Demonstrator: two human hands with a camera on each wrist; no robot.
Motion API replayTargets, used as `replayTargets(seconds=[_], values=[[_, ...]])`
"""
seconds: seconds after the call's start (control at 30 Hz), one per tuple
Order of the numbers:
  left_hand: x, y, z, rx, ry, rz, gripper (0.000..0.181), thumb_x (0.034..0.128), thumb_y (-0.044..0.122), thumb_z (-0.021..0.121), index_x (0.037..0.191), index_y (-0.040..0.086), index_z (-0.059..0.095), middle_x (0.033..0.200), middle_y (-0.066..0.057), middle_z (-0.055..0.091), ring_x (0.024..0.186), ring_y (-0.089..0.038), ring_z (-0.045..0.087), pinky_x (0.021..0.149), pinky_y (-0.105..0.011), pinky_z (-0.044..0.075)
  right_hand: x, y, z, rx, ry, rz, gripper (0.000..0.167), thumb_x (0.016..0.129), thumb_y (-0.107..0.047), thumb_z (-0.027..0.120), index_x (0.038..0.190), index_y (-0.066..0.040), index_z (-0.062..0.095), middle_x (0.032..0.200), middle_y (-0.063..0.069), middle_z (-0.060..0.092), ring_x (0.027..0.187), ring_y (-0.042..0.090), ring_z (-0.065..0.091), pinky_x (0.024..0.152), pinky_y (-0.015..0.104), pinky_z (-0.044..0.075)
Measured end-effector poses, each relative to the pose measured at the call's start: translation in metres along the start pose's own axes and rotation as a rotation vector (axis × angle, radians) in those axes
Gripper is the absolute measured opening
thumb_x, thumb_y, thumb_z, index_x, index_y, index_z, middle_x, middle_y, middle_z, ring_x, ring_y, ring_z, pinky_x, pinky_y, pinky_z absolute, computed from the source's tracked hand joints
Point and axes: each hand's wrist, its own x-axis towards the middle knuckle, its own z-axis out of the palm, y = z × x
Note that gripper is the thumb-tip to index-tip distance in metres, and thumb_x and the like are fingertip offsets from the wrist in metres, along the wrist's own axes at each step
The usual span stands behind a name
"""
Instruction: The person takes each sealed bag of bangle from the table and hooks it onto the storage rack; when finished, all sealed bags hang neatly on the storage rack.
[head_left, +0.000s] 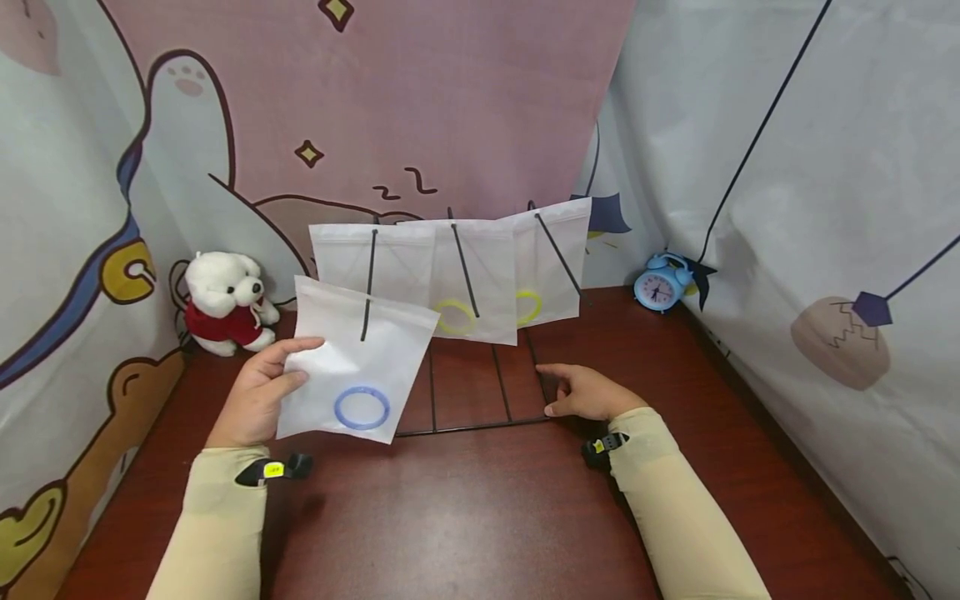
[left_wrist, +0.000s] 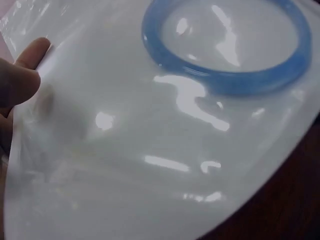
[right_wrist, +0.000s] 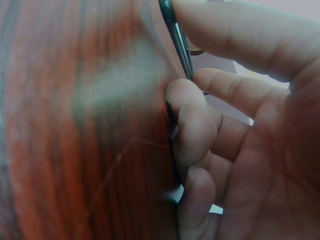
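In the head view my left hand (head_left: 258,392) pinches the left edge of a translucent zip bag (head_left: 322,408) between thumb and fingers. A blue bangle (head_left: 362,407) lies low inside it; the left wrist view shows this blue bangle (left_wrist: 235,82) close up. The bag overlaps the leftmost hook of a black wire rack (head_left: 480,427); whether the hook tip is before or behind it I cannot tell. My right hand (head_left: 596,393) grips the rack's front right corner, thumb and index finger on the wire. In the right wrist view its other fingers (right_wrist: 197,132) are curled.
Three more bags hang on the rack's hooks: a left one (head_left: 345,258), a middle one (head_left: 487,267) and a right one (head_left: 558,258). Yellow rings show in two. A white plush bear (head_left: 225,292) sits left, a blue alarm clock (head_left: 660,283) right, on the brown table (head_left: 450,517).
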Motion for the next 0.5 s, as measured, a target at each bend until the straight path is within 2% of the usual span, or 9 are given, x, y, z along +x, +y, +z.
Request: replayTargets(seconds=[0.13,0.27,0.37,0.43,0.5], values=[[0.001,-0.003,0.004,0.008,0.008,-0.015,0.047,0.1053,-0.007,0.046,0.148,0.007,0.058,0.125,-0.001,0.071,0.103,-0.015,0.073,0.082,-0.033,0.065,-0.001,-0.002,0.0,-0.009,0.002,0.001,0.079,0.091,-0.019,0.085,0.16,-0.017,0.046,0.076,0.003,0.06,0.069,0.017,0.054,0.063,0.032,0.045],[0.004,-0.006,0.006,0.053,0.014,0.001,0.052,0.1042,-0.009,0.044,0.152,0.007,0.053,0.137,0.0,0.064,0.107,-0.013,0.07,0.087,-0.027,0.062,-0.003,-0.003,-0.001,-0.019,-0.002,-0.008,0.079,0.091,-0.018,0.084,0.16,-0.015,0.045,0.077,0.003,0.06,0.07,0.017,0.054,0.063,0.032,0.045],[0.005,-0.009,0.007,0.069,0.011,0.022,0.052,0.1036,-0.01,0.044,0.152,0.007,0.053,0.137,0.0,0.063,0.107,-0.013,0.069,0.086,-0.026,0.062,-0.003,-0.004,-0.001,-0.025,-0.006,-0.008,0.079,0.092,-0.018,0.083,0.161,-0.014,0.044,0.077,0.003,0.06,0.071,0.016,0.054,0.063,0.031,0.045],[0.006,-0.01,0.007,0.089,0.015,0.05,0.051,0.1025,-0.011,0.045,0.15,0.004,0.055,0.136,0.004,0.064,0.107,-0.011,0.066,0.085,-0.022,0.06,-0.003,-0.004,-0.002,-0.027,-0.007,-0.01,0.079,0.092,-0.019,0.083,0.161,-0.014,0.044,0.077,0.003,0.06,0.071,0.016,0.054,0.063,0.03,0.045],[0.007,-0.012,0.007,0.135,0.032,0.086,0.048,0.101,-0.013,0.048,0.146,0.001,0.058,0.114,0.007,0.066,0.094,-0.006,0.061,0.076,-0.016,0.053,-0.003,-0.004,-0.002,-0.029,-0.007,-0.005,0.079,0.093,-0.019,0.083,0.161,-0.014,0.044,0.077,0.002,0.06,0.071,0.015,0.054,0.063,0.03,0.045]])
